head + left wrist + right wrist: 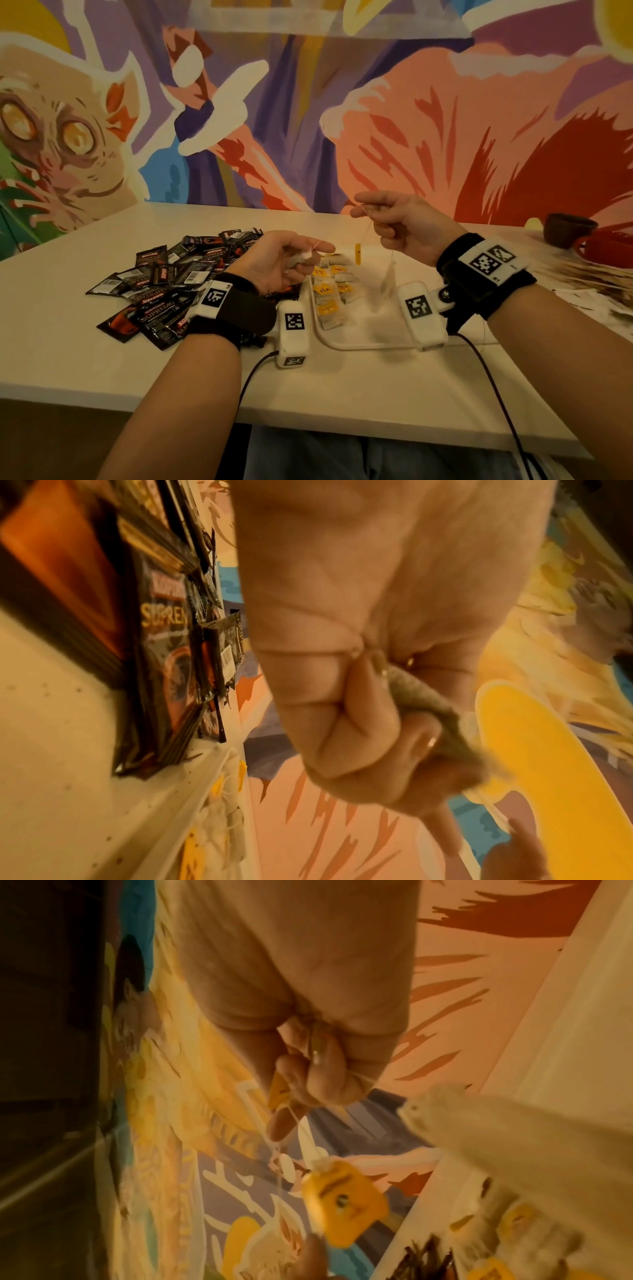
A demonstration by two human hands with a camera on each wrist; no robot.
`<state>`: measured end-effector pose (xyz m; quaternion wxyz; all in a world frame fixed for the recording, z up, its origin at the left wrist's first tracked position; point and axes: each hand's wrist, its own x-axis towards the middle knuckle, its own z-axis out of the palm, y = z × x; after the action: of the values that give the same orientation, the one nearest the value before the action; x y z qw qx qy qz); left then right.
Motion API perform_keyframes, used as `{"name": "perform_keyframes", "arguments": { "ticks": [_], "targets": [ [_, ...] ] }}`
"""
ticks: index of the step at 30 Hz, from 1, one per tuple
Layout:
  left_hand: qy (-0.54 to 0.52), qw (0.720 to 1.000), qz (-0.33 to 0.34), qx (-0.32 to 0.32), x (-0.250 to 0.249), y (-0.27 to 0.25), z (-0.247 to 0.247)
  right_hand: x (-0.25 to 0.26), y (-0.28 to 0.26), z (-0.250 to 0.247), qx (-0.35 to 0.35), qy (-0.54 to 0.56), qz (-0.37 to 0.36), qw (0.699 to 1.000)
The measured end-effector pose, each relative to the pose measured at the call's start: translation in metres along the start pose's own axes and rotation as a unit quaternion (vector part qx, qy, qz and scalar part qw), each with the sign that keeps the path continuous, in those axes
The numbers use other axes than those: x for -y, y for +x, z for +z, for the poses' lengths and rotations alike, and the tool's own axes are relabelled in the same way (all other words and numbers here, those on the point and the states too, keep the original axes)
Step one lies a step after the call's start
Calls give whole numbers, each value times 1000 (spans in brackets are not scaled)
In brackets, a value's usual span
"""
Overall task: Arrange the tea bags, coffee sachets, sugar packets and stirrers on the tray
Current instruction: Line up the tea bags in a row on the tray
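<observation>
On the tray only tea bags lie in rows; coffee sachets remain heaped on the surface. The left hand has its grip clenched around one tea bag, while the right hand pinches tangled strings, so most arranging looks undone.

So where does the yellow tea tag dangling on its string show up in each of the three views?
Head: the dangling yellow tag hangs at centre, between the two hands, above the tray.
Left wrist: not visible; the hand blocks that side.
Right wrist: lower centre, below the right hand, which pinches strings.
Shared landmark: the rows of tea bags on the tray.
</observation>
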<state>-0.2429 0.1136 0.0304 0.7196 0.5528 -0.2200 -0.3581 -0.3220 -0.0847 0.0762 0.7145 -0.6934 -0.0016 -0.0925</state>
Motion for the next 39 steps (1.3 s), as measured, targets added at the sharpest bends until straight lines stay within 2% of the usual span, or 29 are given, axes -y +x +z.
{"name": "perform_keyframes", "arguments": {
  "ticks": [2,4,8,12,16,21,26,34,39],
  "targets": [
    [-11,1000,7,18,-1,-2,1,-4,2,-3,-13,-29,10,999],
    [-36,997,63,16,-2,-2,1,-10,3,-7,-30,-79,25,996],
    [-129,974,181,-48,-3,5,-5,-20,3,-15,-64,-127,44,989],
    [-153,959,228,-75,-4,9,-9,-20,1,-23,-66,-192,58,977],
    [-119,965,214,-97,-2,12,-8,-17,-5,-23,-1,-229,77,970],
    [-57,972,195,-116,2,12,-1,-12,-6,-14,16,-207,55,977],
    [-48,973,219,-57,4,12,1,-9,-8,-1,41,-164,24,985],
    [17,967,239,-83,5,10,5,-18,-4,17,31,-111,15,993],
    [32,966,245,-80,5,8,7,-20,-1,17,-14,-64,-16,998]
  ]
}}
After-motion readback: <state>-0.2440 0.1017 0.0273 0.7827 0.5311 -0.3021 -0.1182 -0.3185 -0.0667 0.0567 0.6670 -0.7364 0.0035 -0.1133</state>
